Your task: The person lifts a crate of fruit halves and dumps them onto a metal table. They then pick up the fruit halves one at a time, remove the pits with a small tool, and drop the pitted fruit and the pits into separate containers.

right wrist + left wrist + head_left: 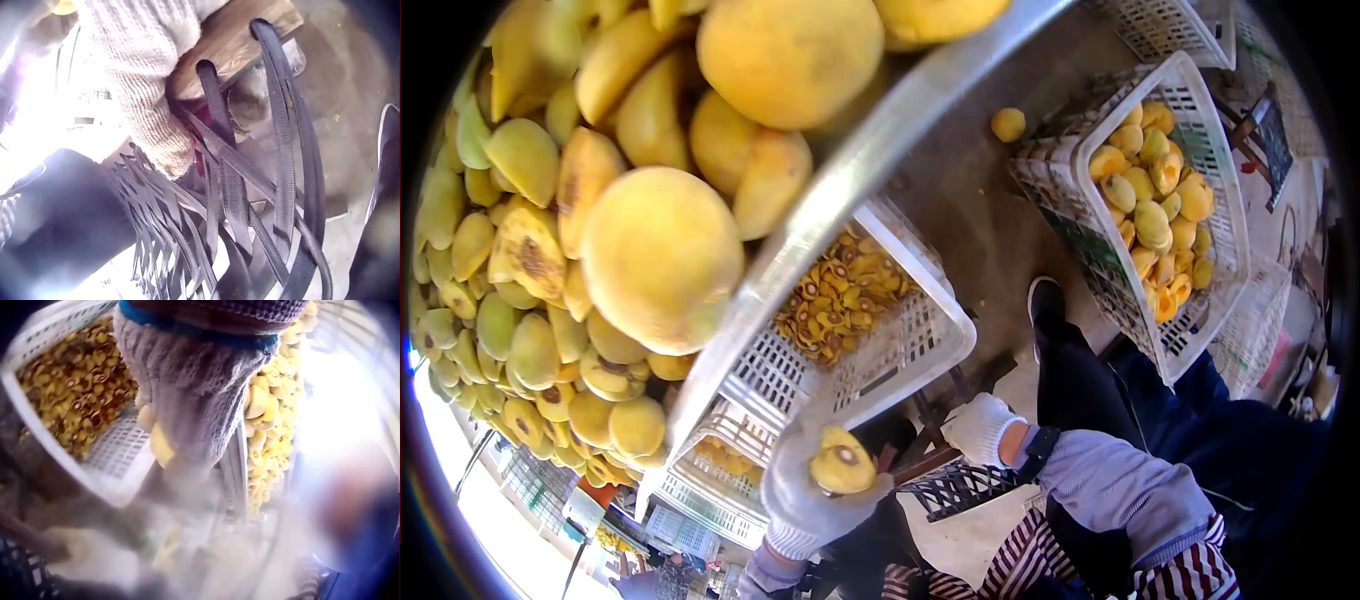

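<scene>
In the head view, the white-gloved left hand [815, 505] holds a cut yellow fruit [842, 462], its brown centre facing up. The left wrist view shows the knitted glove [187, 394] with a yellow sliver of that fruit [162, 447] beside the fingers; the fingertips are blurred. The gloved right hand [983, 428] is lower right of it, at a wooden frame. Up close in the right wrist view, the right hand [144, 81] grips a wooden bar [231, 47] threaded with dark woven straps [234, 187], fingers bent down over its edge.
A metal-rimmed table [840, 170] heaped with yellow fruit [530, 350] fills the left. Beneath its edge stands a white crate [900, 375] of cut pieces. Another crate [1235, 260] of fruit stands at right, with a loose fruit [1007, 125] on the floor nearby.
</scene>
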`<action>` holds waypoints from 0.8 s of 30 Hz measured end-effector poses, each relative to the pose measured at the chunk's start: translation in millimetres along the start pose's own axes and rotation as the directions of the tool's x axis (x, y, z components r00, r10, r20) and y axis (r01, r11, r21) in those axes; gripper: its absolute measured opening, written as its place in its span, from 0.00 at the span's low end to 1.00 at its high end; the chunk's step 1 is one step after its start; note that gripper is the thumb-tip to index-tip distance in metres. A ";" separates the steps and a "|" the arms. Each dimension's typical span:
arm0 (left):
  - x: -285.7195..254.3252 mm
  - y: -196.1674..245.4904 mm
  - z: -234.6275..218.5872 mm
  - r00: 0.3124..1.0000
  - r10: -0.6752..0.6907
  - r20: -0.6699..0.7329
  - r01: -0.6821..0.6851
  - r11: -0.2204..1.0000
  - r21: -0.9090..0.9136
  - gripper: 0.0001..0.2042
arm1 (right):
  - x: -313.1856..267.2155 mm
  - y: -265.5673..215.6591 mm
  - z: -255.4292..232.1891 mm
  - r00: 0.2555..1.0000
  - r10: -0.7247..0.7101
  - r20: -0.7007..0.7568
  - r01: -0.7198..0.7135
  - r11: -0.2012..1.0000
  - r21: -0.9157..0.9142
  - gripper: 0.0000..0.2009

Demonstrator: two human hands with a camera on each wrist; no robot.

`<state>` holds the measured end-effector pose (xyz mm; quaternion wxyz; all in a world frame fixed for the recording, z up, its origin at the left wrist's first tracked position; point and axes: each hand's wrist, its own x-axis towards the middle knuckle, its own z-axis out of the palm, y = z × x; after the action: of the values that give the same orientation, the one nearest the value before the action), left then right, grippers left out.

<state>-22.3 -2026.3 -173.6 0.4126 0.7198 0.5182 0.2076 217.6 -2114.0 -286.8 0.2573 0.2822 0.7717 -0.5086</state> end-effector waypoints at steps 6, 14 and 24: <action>26.5 16.9 -62.8 0.974 0.091 -0.208 -0.031 0.960 0.277 0.48 | 24.0 -10.9 -75.6 0.946 0.063 0.317 -0.019 0.990 -0.140 0.14; 36.9 8.6 -60.6 0.950 -0.060 -0.305 0.036 0.996 -0.084 0.45 | 24.9 -0.5 -154.5 0.936 -0.118 0.331 0.131 0.991 -0.016 0.25; 28.5 -66.8 -64.4 0.910 -0.125 -0.396 -0.028 0.933 -0.359 0.38 | 55.9 13.6 -223.9 0.999 -0.042 0.005 0.041 0.949 -0.313 0.24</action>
<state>-96.8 -1967.6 -194.3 0.4225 0.5594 0.5652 0.4349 162.8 -1891.6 -255.3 0.2873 0.2219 0.8486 -0.3848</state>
